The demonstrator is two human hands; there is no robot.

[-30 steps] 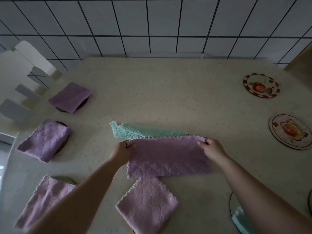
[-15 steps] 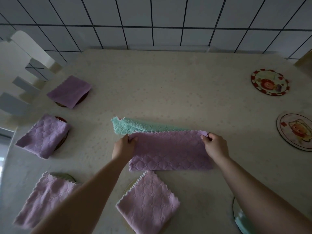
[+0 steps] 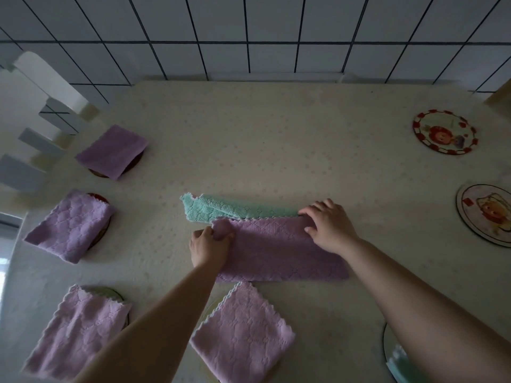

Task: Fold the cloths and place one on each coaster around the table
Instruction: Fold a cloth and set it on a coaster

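Purple cloth [image 3: 279,252] is lying as a long half-folded strip in the middle of the frame on the desk [image 3: 276,139], overlapping the near edge of a teal cloth [image 3: 221,210] behind it. The left hand [image 3: 208,248] is pinching the strip's left end, its grip curled around the fabric, while the right hand [image 3: 329,226] is resting on the right end with fingers spread and fairly straight. To finish this fold well, the left end should probably be carried across to meet the right edge squarely, with the right hand pinning that end so nothing drags the teal cloth. Four folded purple cloths are sitting on coasters at the left and bottom, largely hiding them; two pictured coasters [image 3: 444,131] at right are lying bare, and another at lower right is cut off behind the forearm.
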